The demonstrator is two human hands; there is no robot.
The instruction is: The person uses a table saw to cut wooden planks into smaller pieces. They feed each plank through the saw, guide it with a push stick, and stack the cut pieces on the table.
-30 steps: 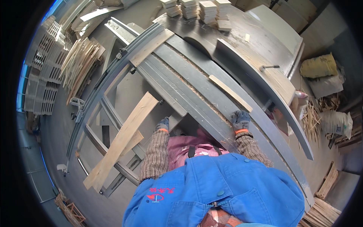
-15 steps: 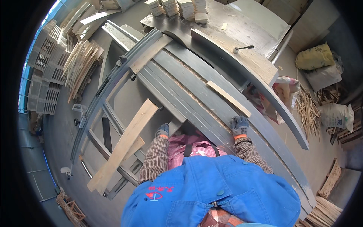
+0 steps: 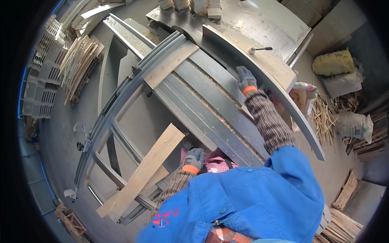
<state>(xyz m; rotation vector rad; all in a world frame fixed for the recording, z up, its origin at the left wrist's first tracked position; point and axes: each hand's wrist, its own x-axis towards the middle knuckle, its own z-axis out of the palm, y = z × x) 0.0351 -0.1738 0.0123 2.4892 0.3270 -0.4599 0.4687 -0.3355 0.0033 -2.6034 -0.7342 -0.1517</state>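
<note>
My right hand (image 3: 246, 79), in a grey glove with an orange cuff, reaches forward over the grey machine table (image 3: 219, 87) beside the long dark fence (image 3: 275, 87). Its fingers are stretched out, and no object shows in them. Under the right forearm a pale wood strip (image 3: 245, 110) is mostly hidden. My left hand (image 3: 194, 158), gloved the same way, is low at the near end of the sliding table (image 3: 182, 109). Its fingers are curled; what they grip, if anything, is hidden. Close to its left lies a long plank (image 3: 150, 166) across the side frame.
A wooden crosspiece (image 3: 172, 65) spans the sliding table's far end. Stacked wood blocks (image 3: 190, 5) stand on the back table (image 3: 259, 24). Thin offcuts (image 3: 324, 125) and sacks (image 3: 334, 62) lie right; piled boards (image 3: 80, 67) stand left. A metal rail frame (image 3: 109, 121) borders the left.
My right hand has moved forward to beside the fence. My left hand has shifted right and nearer my body. The sliding table, crosspiece and side frame with its plank have come nearer me.
</note>
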